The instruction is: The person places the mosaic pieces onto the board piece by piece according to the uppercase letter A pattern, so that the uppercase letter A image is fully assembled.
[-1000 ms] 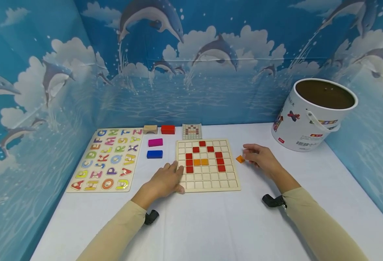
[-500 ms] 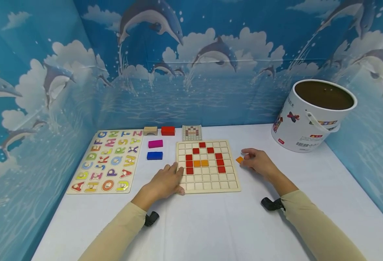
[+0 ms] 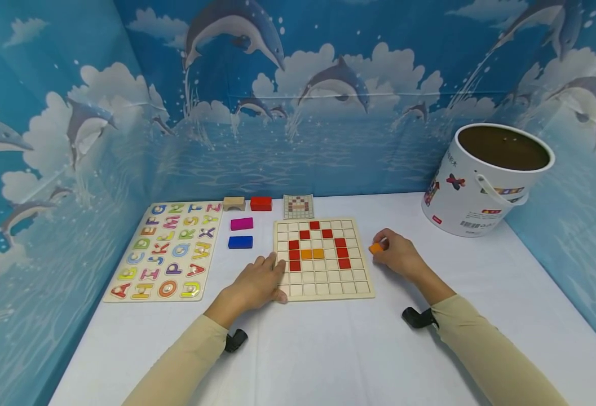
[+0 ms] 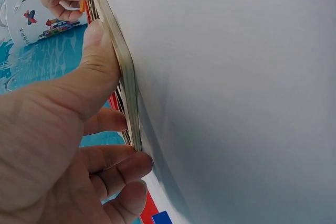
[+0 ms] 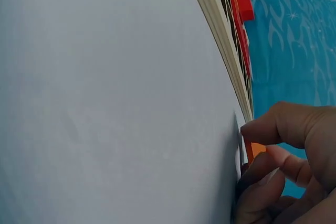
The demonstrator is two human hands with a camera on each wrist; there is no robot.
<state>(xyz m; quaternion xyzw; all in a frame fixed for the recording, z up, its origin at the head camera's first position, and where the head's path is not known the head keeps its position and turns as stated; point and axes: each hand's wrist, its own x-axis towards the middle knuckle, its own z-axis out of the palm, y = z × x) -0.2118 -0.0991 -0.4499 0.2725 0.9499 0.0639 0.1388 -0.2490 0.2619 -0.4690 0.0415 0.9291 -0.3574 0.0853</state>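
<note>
A wooden grid board (image 3: pixel 334 288) lies flat on the white table, with several red tiles set in an arch shape and two orange tiles (image 3: pixel 312 254) side by side within it. On its left edge rests my left hand (image 3: pixel 254 283), thumb at the near corner, fingers loosely extended over the side. Just right of the board, my right hand (image 3: pixel 400 255) pinches an orange square tile (image 3: pixel 376 248) between thumb and fingers. The right wrist view shows this tile (image 5: pixel 256 150) partly covered by the fingertips.
Behind the board lies a small pattern card (image 3: pixel 298 207). To the left are a blue block (image 3: pixel 240 242), a magenta block (image 3: pixel 242 224), a red block (image 3: pixel 261 203), a natural wood arch block (image 3: pixel 234 203) and an alphabet board (image 3: pixel 190 268). A white bucket (image 3: pixel 475 197) stands back right.
The right hand's fingers have closed on the orange tile, which has shifted slightly and tipped up between them. My left hand has stayed in place on the board.
</note>
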